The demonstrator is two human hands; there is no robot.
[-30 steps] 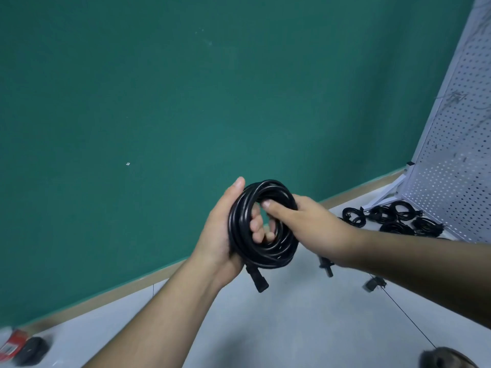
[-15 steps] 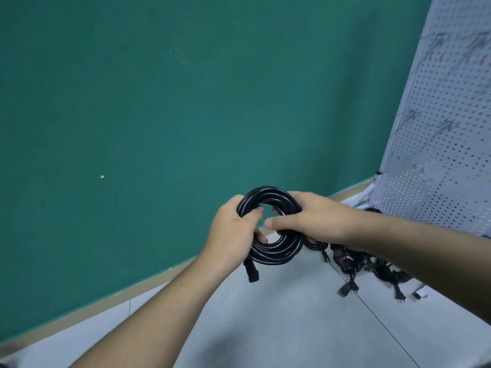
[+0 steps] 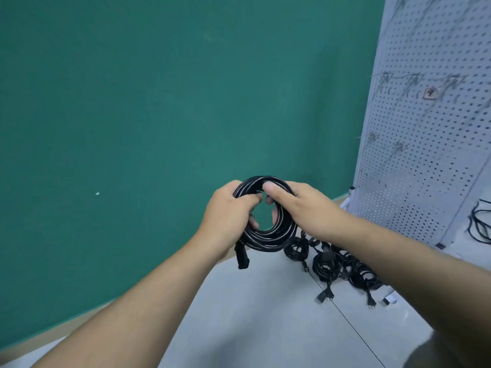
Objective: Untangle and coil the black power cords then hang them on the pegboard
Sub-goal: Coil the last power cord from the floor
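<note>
Black cord (image 3: 268, 241), wound into 1 tight coil, is held up near the pegboard (image 3: 425, 160). The left grip (image 3: 228, 219) curls round its left side and the right grip (image 3: 305, 208) clasps its right. Other coils (image 3: 325, 264) lie on the floor. The hooks (image 3: 414, 81) look bare, so hanging seems wholly undone.

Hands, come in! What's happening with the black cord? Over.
Left hand and right hand both grip the coiled cord. Not hung yet; pegboard off to the right. Nothing in the way.
</note>
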